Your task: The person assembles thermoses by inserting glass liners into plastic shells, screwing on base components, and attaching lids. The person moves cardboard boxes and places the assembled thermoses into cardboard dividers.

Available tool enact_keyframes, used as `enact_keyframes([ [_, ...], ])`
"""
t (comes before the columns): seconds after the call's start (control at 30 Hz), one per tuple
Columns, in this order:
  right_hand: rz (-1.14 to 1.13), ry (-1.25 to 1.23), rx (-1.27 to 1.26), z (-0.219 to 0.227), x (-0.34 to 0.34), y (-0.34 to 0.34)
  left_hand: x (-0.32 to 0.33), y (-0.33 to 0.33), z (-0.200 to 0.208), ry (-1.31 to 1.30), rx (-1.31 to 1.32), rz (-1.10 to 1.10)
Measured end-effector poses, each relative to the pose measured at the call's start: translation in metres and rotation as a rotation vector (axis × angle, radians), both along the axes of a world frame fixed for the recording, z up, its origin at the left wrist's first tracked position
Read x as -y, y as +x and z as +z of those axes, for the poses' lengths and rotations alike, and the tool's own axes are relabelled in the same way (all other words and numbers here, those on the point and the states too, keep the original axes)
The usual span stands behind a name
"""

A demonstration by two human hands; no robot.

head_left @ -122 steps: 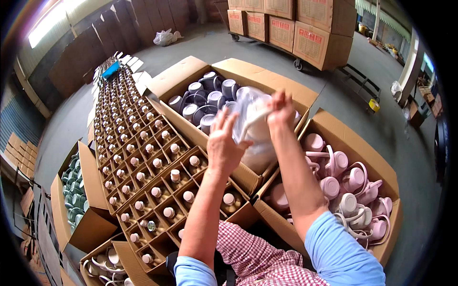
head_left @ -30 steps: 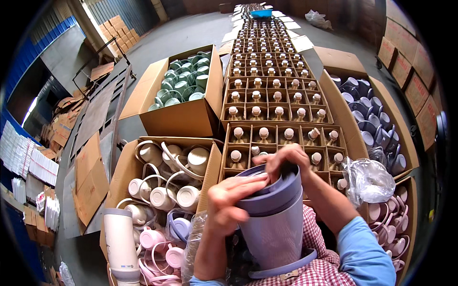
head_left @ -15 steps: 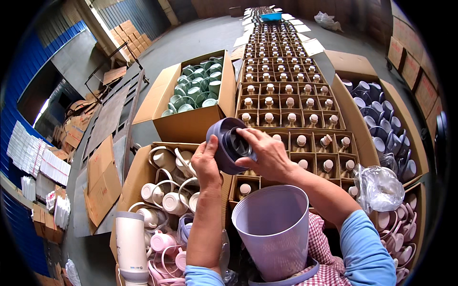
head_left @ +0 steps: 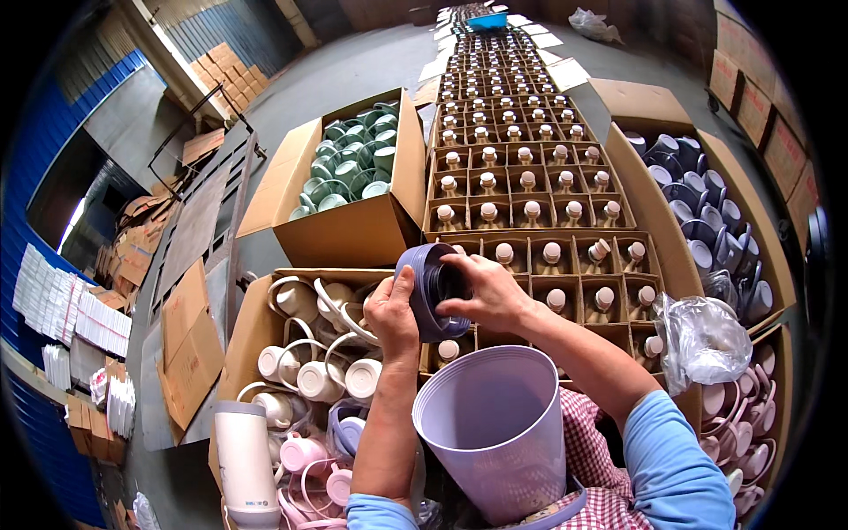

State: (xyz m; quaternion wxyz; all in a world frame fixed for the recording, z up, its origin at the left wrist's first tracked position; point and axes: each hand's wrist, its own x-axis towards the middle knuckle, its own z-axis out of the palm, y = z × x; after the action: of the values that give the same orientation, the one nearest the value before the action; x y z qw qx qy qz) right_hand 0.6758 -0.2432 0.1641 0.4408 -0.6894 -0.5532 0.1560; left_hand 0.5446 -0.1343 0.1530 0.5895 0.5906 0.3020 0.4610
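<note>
Between my hands, above the boxes, is a round purple lid with a ridged outer wall and a dark inner ring. My left hand grips its outer side, thumb up along the rim. With bent fingers and thumb, my right hand grasps the dark inner part; some fingertips are hidden inside. Just below stands a tall lavender container, its wide mouth uncovered and facing up, close against my checked apron. A cream cylindrical flask with a grey top edge stands left of my left forearm.
Divided cartons of stoppered bottles run far ahead. Open boxes hold green lids, cream and pink lids, purple lids and mauve lids. A clear plastic bag lies at right. A metal trolley stands left.
The lid has tilted so that its open side faces further right, and my right fingers have shifted on its inner part. The whole view has moved slightly.
</note>
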Motion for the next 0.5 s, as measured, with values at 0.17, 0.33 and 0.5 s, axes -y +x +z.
enact_keyframes([
  [0.17,0.22,0.224,0.531,-0.014,0.005,0.003,-0.002,0.006,-0.011,-0.258,0.171,-0.062],
  [0.33,0.231,0.213,0.526,-0.027,0.004,0.005,-0.006,0.003,-0.023,-0.327,0.162,-0.124],
  [0.5,0.219,0.217,0.555,-0.04,0.006,0.008,-0.007,0.001,-0.03,-0.379,0.112,-0.283],
])
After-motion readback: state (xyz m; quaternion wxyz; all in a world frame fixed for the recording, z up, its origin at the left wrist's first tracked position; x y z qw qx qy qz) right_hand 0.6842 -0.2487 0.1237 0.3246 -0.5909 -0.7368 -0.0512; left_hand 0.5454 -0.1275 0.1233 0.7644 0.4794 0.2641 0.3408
